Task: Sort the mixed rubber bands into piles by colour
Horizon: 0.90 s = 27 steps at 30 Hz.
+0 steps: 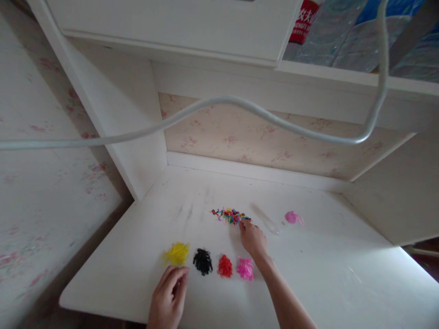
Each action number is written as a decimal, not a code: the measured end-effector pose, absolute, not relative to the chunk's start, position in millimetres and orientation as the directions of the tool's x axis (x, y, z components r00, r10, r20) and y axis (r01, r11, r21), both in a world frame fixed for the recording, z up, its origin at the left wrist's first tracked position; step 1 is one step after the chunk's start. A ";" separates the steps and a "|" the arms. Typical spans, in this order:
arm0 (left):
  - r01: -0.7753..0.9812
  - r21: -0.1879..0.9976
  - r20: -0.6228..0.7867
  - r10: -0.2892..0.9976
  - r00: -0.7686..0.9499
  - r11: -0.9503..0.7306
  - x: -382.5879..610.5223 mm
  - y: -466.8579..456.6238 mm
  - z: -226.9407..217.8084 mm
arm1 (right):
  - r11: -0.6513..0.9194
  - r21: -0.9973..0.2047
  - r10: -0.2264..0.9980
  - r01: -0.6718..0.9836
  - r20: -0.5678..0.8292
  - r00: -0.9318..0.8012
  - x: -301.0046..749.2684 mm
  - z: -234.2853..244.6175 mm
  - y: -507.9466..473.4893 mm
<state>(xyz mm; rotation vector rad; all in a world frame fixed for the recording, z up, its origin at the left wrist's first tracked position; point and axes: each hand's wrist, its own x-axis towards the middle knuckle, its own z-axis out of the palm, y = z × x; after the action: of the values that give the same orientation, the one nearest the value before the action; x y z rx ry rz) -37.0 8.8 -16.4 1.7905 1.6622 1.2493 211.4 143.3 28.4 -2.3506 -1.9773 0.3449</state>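
Observation:
A mixed heap of small coloured rubber bands [230, 215] lies mid-desk. My right hand [253, 238] reaches to its right end, fingertips pinched together on the bands there. Nearer me stand sorted heaps in a row: yellow [177, 253], black [202, 261], red [225, 266] and pink [245, 268]. My left hand [169, 294] rests on the white desk [329, 274] just below the yellow and black heaps, fingers lying together and slightly curled, holding nothing I can see.
A clear plastic bag [267, 220] and a pink lump [292, 217] lie right of the mixed heap. A white cable [240, 104] hangs across the view. Shelf uprights stand left and right; an overhead shelf holds packaged goods [338, 27].

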 end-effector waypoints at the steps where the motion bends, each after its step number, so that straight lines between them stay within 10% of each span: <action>1: 0.586 0.781 0.336 0.937 -0.100 -0.217 -36.2 8.9 -15.2 | -0.178 -0.186 0.979 0.966 -0.135 0.154 213.7 29.6 142.5; 13: 0.606 0.770 0.298 0.952 -0.065 -0.200 -28.9 10.3 -14.8 | -0.196 -0.365 0.978 0.910 -0.135 0.157 261.3 31.0 96.7; 27: 0.650 0.733 0.316 0.947 -0.062 -0.202 -26.9 8.9 -14.9 | -0.125 -0.211 0.976 0.969 -0.200 0.082 270.4 33.7 95.3</action>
<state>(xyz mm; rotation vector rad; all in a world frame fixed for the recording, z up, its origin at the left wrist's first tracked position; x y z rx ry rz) -26.9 8.9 -14.9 1.8624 1.7062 1.1471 270.4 95.3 33.7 -2.2939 -2.0621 0.4575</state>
